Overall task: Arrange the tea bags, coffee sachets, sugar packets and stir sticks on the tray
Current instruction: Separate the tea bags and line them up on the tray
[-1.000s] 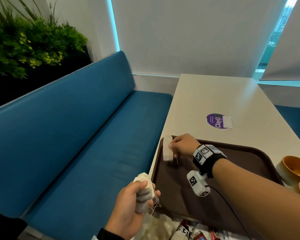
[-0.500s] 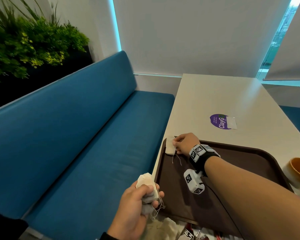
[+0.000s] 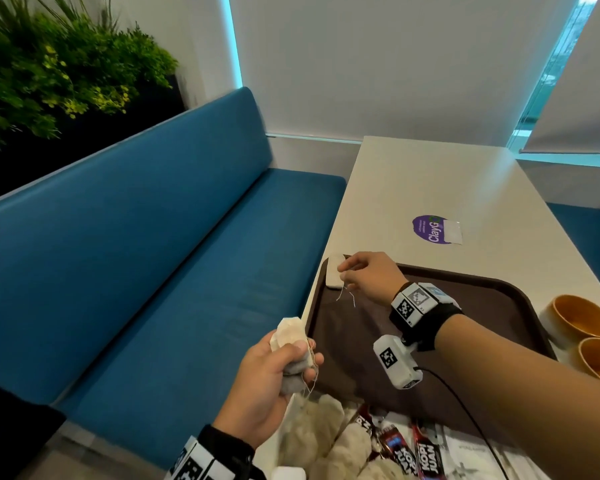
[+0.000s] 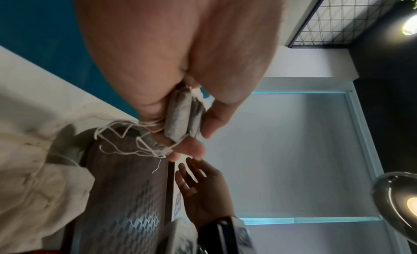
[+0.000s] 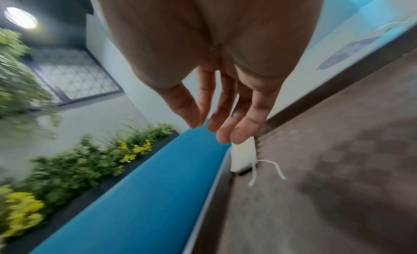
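Observation:
A white tea bag (image 3: 334, 276) lies in the far left corner of the brown tray (image 3: 492, 292), its string trailing onto the tray floor. My right hand (image 3: 364, 277) hovers just beside it with straight fingers (image 5: 242, 131), holding nothing; the right wrist view shows the tea bag (image 5: 244, 154) below the fingertips. My left hand (image 3: 274, 372) is off the tray's near left edge and grips a bunch of tea bags (image 3: 293, 351) with tangled strings; the left wrist view shows those tea bags (image 4: 182, 117) pinched between thumb and fingers.
More tea bags (image 3: 329, 441) and red-black coffee sachets (image 3: 420, 455) are piled at the table's near edge. Two orange bowls (image 3: 582, 323) stand right of the tray. A purple sticker (image 3: 432, 228) marks the white table (image 3: 447, 181). A blue bench (image 3: 153, 254) runs along the left.
My right hand carried the tea bag to the tray's far left corner, laid it down and let go. The left hand has kept its bunch of tea bags.

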Demonstrator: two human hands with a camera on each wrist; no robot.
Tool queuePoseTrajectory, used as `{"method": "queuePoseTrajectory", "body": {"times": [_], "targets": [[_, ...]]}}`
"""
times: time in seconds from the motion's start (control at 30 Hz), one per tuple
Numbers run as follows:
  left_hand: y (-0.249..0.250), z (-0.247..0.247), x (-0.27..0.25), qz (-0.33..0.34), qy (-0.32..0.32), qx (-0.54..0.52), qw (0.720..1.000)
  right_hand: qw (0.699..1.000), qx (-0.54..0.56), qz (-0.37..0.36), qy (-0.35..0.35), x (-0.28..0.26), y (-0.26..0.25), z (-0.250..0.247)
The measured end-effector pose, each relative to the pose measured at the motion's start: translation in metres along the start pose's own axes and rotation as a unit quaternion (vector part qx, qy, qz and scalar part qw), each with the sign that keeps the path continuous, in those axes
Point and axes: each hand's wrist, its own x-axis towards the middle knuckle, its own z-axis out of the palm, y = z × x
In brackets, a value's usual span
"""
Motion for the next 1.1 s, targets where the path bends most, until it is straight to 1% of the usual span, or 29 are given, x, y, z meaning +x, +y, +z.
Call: {"method": "queuePoseTrajectory", "body": {"times": [0.1,0.2,0.3,0.37,0.47,0.6,0.73,0.8,0.93,1.03,1.1], "targets": [[0.0,0.007,-0.009,0.01,-0.022,0.003,1.0,0.996,0.049,-0.038,-0.065,-0.046,-0.025,-0.004],[-0.002,0.01,-0.017,0.014,-0.046,0.021,0.999,0.99,0.087,-0.053,-0.097,-0.087,-0.038,-0.008],[-0.005,0.012,-0.025,0.017,-0.064,0.061,0.996,0.986,0.095,-0.058,-0.125,-0.118,-0.041,-0.008],[-0.006,0.014,-0.031,0.016,-0.069,0.079,0.994,0.984,0.102,-0.059,-0.13,-0.134,-0.039,-0.007],[-0.009,0.015,-0.039,0.01,-0.073,0.103,0.992,0.985,0.109,-0.068,-0.116,-0.15,-0.029,-0.005],[-0.014,0.013,-0.047,0.002,-0.048,0.131,0.99,0.986,0.121,-0.062,-0.099,-0.162,-0.018,-0.003],[-0.014,0.013,-0.053,-0.003,-0.04,0.129,0.991,0.987,0.131,-0.052,-0.076,-0.166,-0.013,-0.002],[-0.012,0.012,-0.054,0.005,-0.027,0.128,0.991,0.986,0.148,-0.038,-0.066,-0.165,-0.011,0.0],[-0.013,0.009,-0.05,0.019,-0.004,0.131,0.991,0.977,0.197,-0.007,-0.078,-0.158,-0.007,0.003],[-0.013,0.007,-0.044,0.015,0.002,0.112,0.994,0.976,0.196,-0.007,-0.09,-0.15,-0.007,0.004],[-0.013,0.006,-0.04,0.006,0.013,0.089,0.996,0.979,0.189,-0.003,-0.082,-0.138,-0.008,0.004]]}}
